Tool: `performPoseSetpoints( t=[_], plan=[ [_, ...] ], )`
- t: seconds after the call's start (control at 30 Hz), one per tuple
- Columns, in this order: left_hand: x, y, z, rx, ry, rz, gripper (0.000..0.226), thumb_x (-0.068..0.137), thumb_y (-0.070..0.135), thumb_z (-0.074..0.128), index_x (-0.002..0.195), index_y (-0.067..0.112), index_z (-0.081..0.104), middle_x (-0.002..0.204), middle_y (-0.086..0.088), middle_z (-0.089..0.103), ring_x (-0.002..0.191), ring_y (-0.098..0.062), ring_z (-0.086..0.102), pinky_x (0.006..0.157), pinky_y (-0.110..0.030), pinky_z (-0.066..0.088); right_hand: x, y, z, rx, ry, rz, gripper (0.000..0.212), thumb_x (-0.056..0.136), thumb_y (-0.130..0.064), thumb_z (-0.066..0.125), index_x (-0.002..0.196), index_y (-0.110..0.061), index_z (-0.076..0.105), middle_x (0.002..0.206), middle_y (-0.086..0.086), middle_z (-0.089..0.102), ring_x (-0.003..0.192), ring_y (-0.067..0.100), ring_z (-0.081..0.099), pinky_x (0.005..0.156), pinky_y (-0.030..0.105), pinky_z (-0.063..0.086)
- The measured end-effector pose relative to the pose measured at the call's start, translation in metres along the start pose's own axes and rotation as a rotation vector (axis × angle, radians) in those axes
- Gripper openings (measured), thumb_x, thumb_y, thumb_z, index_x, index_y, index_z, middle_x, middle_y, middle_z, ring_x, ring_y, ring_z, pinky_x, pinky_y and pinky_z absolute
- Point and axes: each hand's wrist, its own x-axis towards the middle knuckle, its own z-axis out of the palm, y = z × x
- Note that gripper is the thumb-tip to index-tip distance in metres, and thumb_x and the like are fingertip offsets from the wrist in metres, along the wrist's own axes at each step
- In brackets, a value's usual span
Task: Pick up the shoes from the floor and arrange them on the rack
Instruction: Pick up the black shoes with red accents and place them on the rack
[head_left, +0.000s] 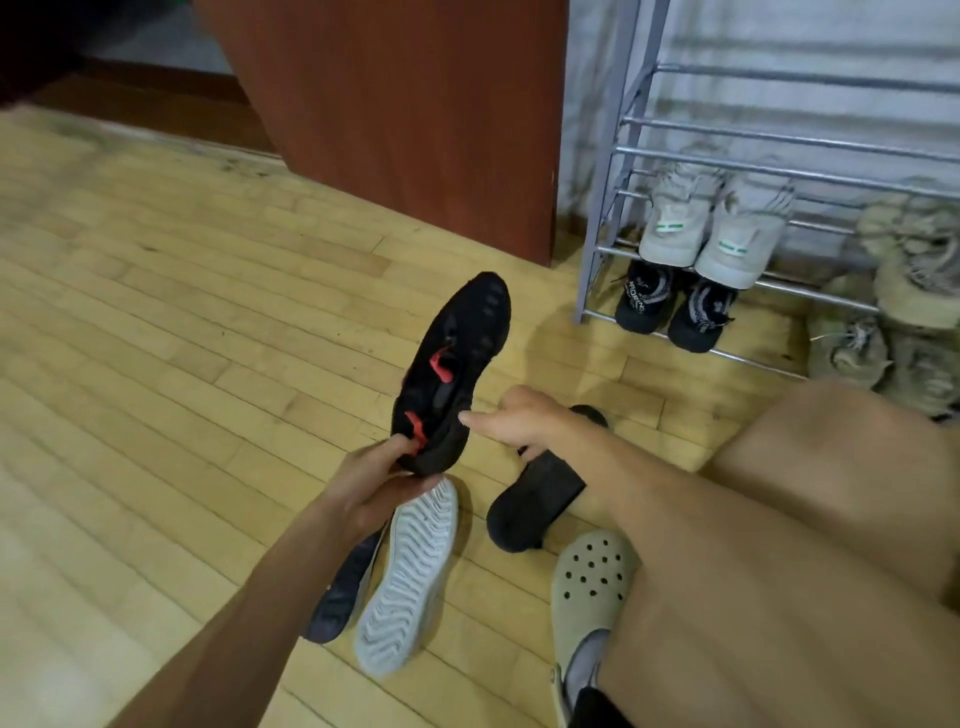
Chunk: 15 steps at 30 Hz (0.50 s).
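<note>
Left hand (374, 480) grips the black shoe (457, 353) by its heel, raised for the rack (779, 151); right hand (524, 415) on the slide (535, 493) — grasp unclear.

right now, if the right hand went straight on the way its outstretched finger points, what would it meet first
Likely the heel end of the black sneaker with red loops, held up by the left hand. The right hand has its fingertip nearly at it, though depth is unclear.

I'm seeing white lettering on a black sneaker (641, 299) on the rack's (608, 156) bottom rail, too blurred to read.
</note>
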Motion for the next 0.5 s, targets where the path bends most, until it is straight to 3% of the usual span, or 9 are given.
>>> performPoseSetpoints(
  t=[0.07,0.1,0.17,0.23,0.33,0.5],
  plan=[
    [-0.022,0.013,0.007,0.029,-0.136,0.045,0.03,0.09,0.003,0.056,0.118,-0.008,0.056,0.107,-0.025,0.062,0.091,-0.03,0.064,0.07,-0.032,0.061,-0.02,-0.008,-0.004,0.263,-0.027,-0.053,0.076,0.091,-0.049,0.059,0.146,-0.005,0.033,0.139,0.013,0.052,0.113,0.026,0.062,0.085,0.035,0.057],
    [-0.032,0.02,0.012,0.049,-0.183,0.064,0.032,0.09,0.004,0.056,0.121,-0.005,0.054,0.106,-0.024,0.064,0.09,-0.03,0.066,0.072,-0.033,0.061,-0.03,-0.013,-0.009,0.412,-0.035,-0.095,0.071,0.091,-0.043,0.062,0.145,-0.006,0.035,0.138,0.013,0.053,0.11,0.026,0.064,0.086,0.037,0.058],
    [-0.048,0.034,0.021,0.121,-0.226,0.107,0.038,0.089,0.006,0.059,0.125,0.001,0.05,0.109,-0.024,0.065,0.087,-0.031,0.069,0.073,-0.035,0.061,-0.051,-0.021,-0.022,0.569,0.001,-0.193,0.044,0.09,-0.034,0.067,0.125,-0.011,0.056,0.123,0.01,0.065,0.103,0.024,0.067,0.087,0.041,0.058],
    [-0.06,0.045,0.034,0.24,-0.231,0.161,0.048,0.084,0.006,0.065,0.127,0.003,0.046,0.118,-0.026,0.063,0.093,-0.032,0.068,0.076,-0.037,0.06,-0.074,-0.027,-0.035,0.53,0.081,-0.253,0.03,0.087,-0.027,0.071,0.112,-0.011,0.063,0.113,0.006,0.07,0.101,0.023,0.068,0.084,0.04,0.06],
    [-0.082,0.064,0.065,0.462,-0.205,0.306,0.052,0.078,0.005,0.07,0.125,0.001,0.048,0.117,-0.019,0.066,0.108,-0.031,0.063,0.088,-0.04,0.054,-0.105,-0.025,-0.056,0.484,0.183,-0.284,0.035,0.087,-0.007,0.07,0.121,-0.005,0.062,0.118,0.01,0.069,0.107,0.027,0.067,0.08,0.038,0.06],
    [-0.117,0.089,0.128,0.709,-0.338,0.468,0.038,0.084,0.026,0.068,0.119,0.012,0.062,0.108,-0.003,0.073,0.1,-0.02,0.067,0.088,-0.035,0.051,-0.154,-0.004,-0.103,0.547,0.31,-0.33,0.036,0.088,-0.001,0.066,0.124,0.003,0.061,0.116,0.012,0.069,0.107,0.028,0.067,0.072,0.033,0.061]
  ],
)
